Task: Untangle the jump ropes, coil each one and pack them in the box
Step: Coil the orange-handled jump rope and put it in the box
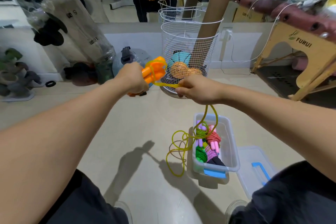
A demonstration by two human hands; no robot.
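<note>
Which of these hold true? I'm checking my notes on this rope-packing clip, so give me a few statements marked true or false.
1. The left hand grips the orange handles. True.
2. The right hand is empty. False: it pinches the yellow rope.
3. The clear box already holds coiled ropes. True.
4. The lid is on the box. False: it lies on the floor beside it.
5. The yellow rope is fully coiled. False: loops trail on the floor.

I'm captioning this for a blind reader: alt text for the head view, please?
Left hand grips orange handles while right hand pinches the yellow rope, which trails to the floor beside a clear box of coiled ropes.
</note>
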